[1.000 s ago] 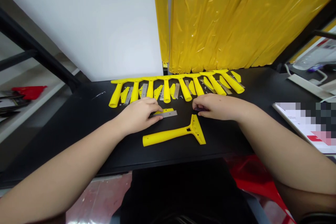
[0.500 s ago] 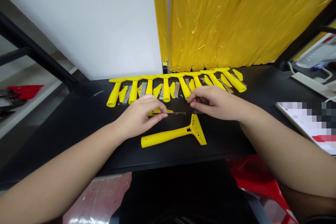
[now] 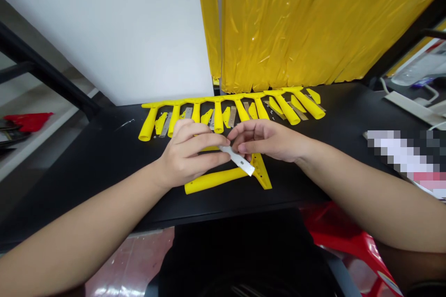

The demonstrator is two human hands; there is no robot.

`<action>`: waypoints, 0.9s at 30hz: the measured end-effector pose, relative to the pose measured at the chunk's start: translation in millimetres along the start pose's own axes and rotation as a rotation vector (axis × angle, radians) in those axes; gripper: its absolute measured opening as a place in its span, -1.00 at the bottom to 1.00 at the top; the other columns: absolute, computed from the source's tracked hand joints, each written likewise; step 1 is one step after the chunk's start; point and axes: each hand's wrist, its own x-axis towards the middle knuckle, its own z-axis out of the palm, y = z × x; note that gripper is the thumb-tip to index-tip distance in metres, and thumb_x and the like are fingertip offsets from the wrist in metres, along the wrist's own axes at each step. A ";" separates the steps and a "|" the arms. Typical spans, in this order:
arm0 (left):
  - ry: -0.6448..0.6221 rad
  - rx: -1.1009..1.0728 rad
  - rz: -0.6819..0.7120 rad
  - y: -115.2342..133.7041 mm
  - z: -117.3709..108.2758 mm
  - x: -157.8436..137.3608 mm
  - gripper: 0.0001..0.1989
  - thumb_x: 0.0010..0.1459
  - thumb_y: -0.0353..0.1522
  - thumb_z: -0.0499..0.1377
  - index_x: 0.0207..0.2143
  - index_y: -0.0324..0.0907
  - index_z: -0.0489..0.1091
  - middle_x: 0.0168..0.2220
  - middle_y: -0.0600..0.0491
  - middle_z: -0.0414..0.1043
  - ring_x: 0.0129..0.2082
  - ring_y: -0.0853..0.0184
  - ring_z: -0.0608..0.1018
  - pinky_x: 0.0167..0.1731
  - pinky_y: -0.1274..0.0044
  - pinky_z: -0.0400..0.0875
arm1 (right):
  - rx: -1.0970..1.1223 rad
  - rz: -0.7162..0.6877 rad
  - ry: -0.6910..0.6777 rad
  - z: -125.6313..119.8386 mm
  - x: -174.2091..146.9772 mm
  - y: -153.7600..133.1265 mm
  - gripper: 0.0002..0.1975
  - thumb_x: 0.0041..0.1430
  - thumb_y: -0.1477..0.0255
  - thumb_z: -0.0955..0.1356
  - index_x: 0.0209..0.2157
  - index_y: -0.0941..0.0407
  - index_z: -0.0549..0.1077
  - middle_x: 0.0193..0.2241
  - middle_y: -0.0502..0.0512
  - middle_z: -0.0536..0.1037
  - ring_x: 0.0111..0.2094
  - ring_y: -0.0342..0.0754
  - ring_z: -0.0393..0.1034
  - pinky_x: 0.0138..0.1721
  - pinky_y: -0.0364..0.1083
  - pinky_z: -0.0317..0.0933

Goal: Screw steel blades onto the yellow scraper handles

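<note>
My left hand (image 3: 195, 152) pinches a flat silver scraper blade (image 3: 241, 161) with a small hole, between thumb and fingers. The blade tilts down to the right above a yellow scraper handle (image 3: 216, 181) lying on the black table. Close against the blade's upper edge, my right hand (image 3: 266, 140) has its fingers curled and thumb drawn in; whatever is between them cannot be made out. Part of the scraper's wide head (image 3: 262, 174) shows behind the blade. A yellow piece (image 3: 211, 148) is mostly hidden behind my left hand.
Along the back of the table (image 3: 334, 148) stretches a row of yellow scraper handles (image 3: 218, 118), with yellow cover plates (image 3: 160, 123), metal strips (image 3: 166, 125) and small screws between them. A white panel (image 3: 139, 32) and yellow plastic sheeting (image 3: 296, 28) stand behind. Papers (image 3: 400, 153) lie right.
My left hand has raised and turned the blade so its flat face shows. My right hand has moved left from the table to the blade.
</note>
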 end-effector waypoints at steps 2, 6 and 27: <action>0.005 0.031 -0.002 -1.5 3.1 -2.2 -0.79 0.29 -0.34 0.39 -0.11 0.23 0.63 -0.09 0.17 0.71 -0.10 0.17 0.52 -0.12 0.26 0.41 | 0.015 -0.007 -0.006 -1.0 -0.7 -0.9 -0.64 0.16 0.49 0.60 -0.03 0.17 0.57 -0.31 0.00 0.69 -0.36 -0.19 0.59 -0.29 -0.19 0.52; -0.037 0.060 -0.052 -3.9 8.1 -7.7 -0.79 0.33 -0.28 0.35 -0.09 0.33 0.63 -0.11 0.18 0.68 -0.10 0.17 0.51 -0.08 0.24 0.39 | 0.021 -0.001 -0.019 -0.3 -1.4 -1.1 -0.67 0.16 0.49 0.60 -0.06 0.18 0.58 -0.34 0.00 0.69 -0.39 -0.19 0.61 -0.32 -0.20 0.53; -0.386 -0.512 -0.323 26.9 -7.2 18.0 -0.83 0.36 -0.26 0.30 -0.11 -0.16 0.57 -0.23 -0.02 0.61 -0.24 0.24 0.62 -0.21 0.39 0.57 | -0.124 -0.045 0.128 -3.5 -9.9 -11.5 -0.77 0.17 0.43 0.60 -0.27 0.14 0.52 -0.42 -0.04 0.65 -0.45 -0.20 0.57 -0.36 -0.19 0.55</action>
